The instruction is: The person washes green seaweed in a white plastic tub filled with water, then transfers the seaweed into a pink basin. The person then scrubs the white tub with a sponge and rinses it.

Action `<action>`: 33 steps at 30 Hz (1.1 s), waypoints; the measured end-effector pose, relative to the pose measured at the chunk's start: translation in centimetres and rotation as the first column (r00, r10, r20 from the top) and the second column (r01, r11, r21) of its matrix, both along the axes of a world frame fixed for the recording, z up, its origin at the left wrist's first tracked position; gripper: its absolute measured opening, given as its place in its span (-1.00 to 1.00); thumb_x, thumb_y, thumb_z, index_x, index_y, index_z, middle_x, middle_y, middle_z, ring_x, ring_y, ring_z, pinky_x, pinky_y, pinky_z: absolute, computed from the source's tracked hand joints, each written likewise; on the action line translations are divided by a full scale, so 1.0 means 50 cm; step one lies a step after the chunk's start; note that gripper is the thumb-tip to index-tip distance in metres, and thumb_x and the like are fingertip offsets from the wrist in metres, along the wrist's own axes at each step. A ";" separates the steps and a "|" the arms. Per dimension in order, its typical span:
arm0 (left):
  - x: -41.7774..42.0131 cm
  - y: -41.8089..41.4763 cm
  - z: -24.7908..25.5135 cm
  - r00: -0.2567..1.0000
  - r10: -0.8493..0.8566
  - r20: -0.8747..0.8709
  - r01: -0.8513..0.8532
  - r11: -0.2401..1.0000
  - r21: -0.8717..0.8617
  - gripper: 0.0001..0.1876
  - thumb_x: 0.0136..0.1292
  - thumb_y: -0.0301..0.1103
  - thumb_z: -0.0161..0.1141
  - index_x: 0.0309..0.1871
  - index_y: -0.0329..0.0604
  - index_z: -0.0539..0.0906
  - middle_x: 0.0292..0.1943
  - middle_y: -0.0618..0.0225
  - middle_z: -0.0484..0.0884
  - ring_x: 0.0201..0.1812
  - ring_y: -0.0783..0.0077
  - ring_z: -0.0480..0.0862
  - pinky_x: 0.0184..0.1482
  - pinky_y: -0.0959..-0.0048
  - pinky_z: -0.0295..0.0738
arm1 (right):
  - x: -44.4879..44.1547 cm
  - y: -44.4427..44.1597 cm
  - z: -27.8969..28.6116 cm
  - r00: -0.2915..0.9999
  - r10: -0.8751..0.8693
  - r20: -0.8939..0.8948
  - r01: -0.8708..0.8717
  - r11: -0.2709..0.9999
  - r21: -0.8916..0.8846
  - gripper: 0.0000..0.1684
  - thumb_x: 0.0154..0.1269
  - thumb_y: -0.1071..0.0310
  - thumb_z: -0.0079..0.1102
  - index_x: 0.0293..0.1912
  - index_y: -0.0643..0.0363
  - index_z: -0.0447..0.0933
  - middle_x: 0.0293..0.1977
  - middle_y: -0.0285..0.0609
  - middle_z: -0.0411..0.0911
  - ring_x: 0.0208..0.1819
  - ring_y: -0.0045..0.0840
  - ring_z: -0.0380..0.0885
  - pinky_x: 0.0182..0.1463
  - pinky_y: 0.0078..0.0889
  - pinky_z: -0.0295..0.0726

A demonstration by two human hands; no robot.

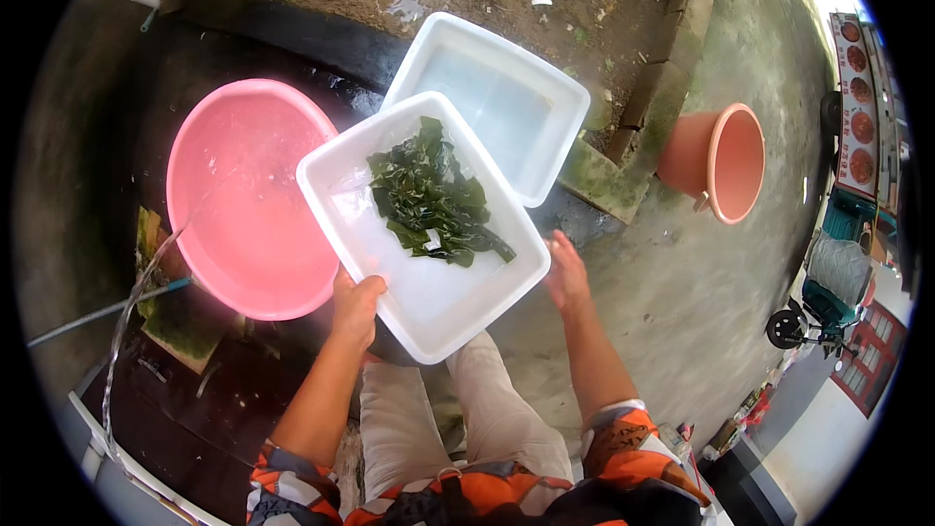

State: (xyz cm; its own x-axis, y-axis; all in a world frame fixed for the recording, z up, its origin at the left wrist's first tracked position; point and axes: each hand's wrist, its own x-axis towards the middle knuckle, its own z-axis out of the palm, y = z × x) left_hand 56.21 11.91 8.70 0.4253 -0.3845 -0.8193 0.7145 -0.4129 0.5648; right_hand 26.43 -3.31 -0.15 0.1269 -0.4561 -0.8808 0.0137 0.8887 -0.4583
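A white plastic tub [350, 241] with a pile of dark green leafy pieces [431, 197], possibly seaweed, is held tilted before me. My left hand [356, 305] grips its near left edge, thumb over the rim. At the right corner, my right hand [566, 270] is against or just beside the tub, its fingers partly hidden; I cannot tell whether it grips. A second white tub [489, 117] lies beyond, partly covered by the first. To the left, a stream of water [135, 292] runs into a pink plastic basin [256, 197] holding water.
An orange-pink bucket [687, 153] lies on its side on the concrete at right. A low mossy brick edging [657, 95] borders bare soil ahead. A pipe [109, 312] reaches towards the basin from the left. A parked scooter [833, 292] stands at far right.
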 end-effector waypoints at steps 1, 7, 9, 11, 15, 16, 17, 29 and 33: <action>0.015 -0.002 0.000 0.999 -0.043 -0.007 0.043 0.999 0.010 -0.46 -0.04 -0.65 0.08 0.13 -0.38 0.36 -0.15 0.25 0.52 -0.15 0.35 0.57 -0.10 0.38 0.52 | 0.015 -0.042 -0.033 0.980 0.044 -0.192 -0.058 0.996 -0.067 -0.17 0.22 0.19 0.23 0.39 0.10 0.08 0.25 -0.13 0.32 0.19 -0.33 0.37 0.15 -0.06 0.38; 0.045 -0.015 -0.022 0.980 -0.201 0.009 0.199 0.976 0.085 -0.49 -0.03 -0.66 0.05 0.10 -0.38 0.39 -0.17 0.25 0.53 -0.18 0.37 0.58 -0.13 0.40 0.54 | 0.106 -0.202 -0.176 0.913 0.106 -0.394 -0.239 0.922 -0.304 -0.06 0.08 0.41 0.27 0.39 0.26 0.01 0.12 -0.03 0.41 0.07 -0.32 0.44 0.09 -0.26 0.44; 0.050 -0.003 -0.031 0.979 -0.204 -0.004 0.204 0.974 0.102 -0.50 -0.04 -0.66 0.03 0.09 -0.38 0.41 -0.18 0.25 0.53 -0.20 0.39 0.57 -0.15 0.42 0.52 | 0.134 -0.206 -0.198 0.935 -0.003 -0.354 -0.115 0.944 -0.311 -0.09 0.05 0.46 0.29 0.36 0.29 0.06 0.07 0.00 0.44 -0.01 -0.32 0.50 0.02 -0.29 0.49; 0.052 0.021 -0.035 0.977 -0.210 -0.043 0.213 0.970 0.115 -0.49 -0.07 -0.65 -0.02 0.07 -0.36 0.43 -0.19 0.25 0.54 -0.22 0.41 0.55 -0.17 0.44 0.49 | 0.149 -0.197 -0.222 0.887 -0.156 -0.435 0.023 0.955 -0.296 -0.17 0.02 0.51 0.29 0.30 0.34 0.18 -0.01 0.01 0.50 -0.11 -0.33 0.56 -0.07 -0.30 0.55; 0.047 0.070 -0.009 0.982 -0.142 -0.124 0.155 0.983 0.101 -0.45 -0.10 -0.67 -0.02 0.10 -0.36 0.43 -0.15 0.22 0.55 -0.14 0.34 0.60 -0.14 0.42 0.52 | 0.179 -0.139 -0.236 0.957 -0.046 -0.285 -0.013 0.979 -0.203 -0.44 -0.06 0.63 0.23 0.04 0.42 0.45 -0.10 -0.07 0.56 -0.18 -0.33 0.56 -0.09 -0.30 0.55; 0.045 0.084 0.004 0.985 -0.116 -0.124 0.128 0.987 0.094 -0.44 -0.11 -0.67 -0.02 0.10 -0.36 0.43 -0.15 0.21 0.55 -0.11 0.32 0.61 -0.13 0.41 0.53 | 0.175 -0.122 -0.233 0.963 -0.114 -0.243 0.069 0.980 -0.187 -0.42 -0.06 0.64 0.20 0.07 0.43 0.43 -0.06 -0.05 0.54 -0.13 -0.31 0.55 -0.05 -0.29 0.55; 0.039 0.097 0.018 0.988 -0.092 -0.126 0.103 0.991 0.087 -0.43 -0.12 -0.68 -0.03 0.11 -0.37 0.43 -0.14 0.20 0.56 -0.08 0.30 0.62 -0.11 0.40 0.54 | 0.166 -0.100 -0.225 0.962 -0.184 -0.201 0.151 0.974 -0.168 -0.39 -0.06 0.66 0.17 0.10 0.44 0.41 -0.02 -0.04 0.53 -0.07 -0.30 0.54 -0.01 -0.28 0.54; 0.020 0.208 0.152 0.995 0.095 -0.013 -0.096 0.991 -0.090 -0.19 -0.17 -0.65 -0.10 0.35 -0.32 0.16 0.04 0.08 0.49 -0.01 0.14 0.60 -0.06 0.24 0.60 | 0.158 -0.257 -0.110 0.947 -0.322 0.020 0.310 0.891 -0.332 -0.45 -0.01 0.71 0.01 0.08 0.43 0.35 -0.08 0.02 0.47 -0.06 -0.18 0.51 0.05 -0.16 0.55; 0.011 0.196 0.178 0.987 0.161 -0.002 -0.160 0.982 -0.102 -0.06 -0.17 -0.64 -0.10 0.47 -0.13 -0.02 0.10 0.10 0.43 0.02 0.13 0.57 -0.04 0.22 0.60 | 0.194 -0.196 -0.112 0.953 -0.296 0.069 0.303 0.936 -0.178 -0.51 -0.04 0.70 0.07 -0.01 0.51 0.41 -0.17 -0.01 0.51 -0.15 -0.26 0.54 -0.06 -0.24 0.56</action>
State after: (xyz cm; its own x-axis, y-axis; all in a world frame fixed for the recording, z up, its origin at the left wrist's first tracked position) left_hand 56.75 21.72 17.62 0.4934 -0.3916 -0.7767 0.7629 -0.2340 0.6027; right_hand 36.11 -13.10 -5.77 -0.0070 -0.6320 -0.7749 0.2880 0.7408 -0.6068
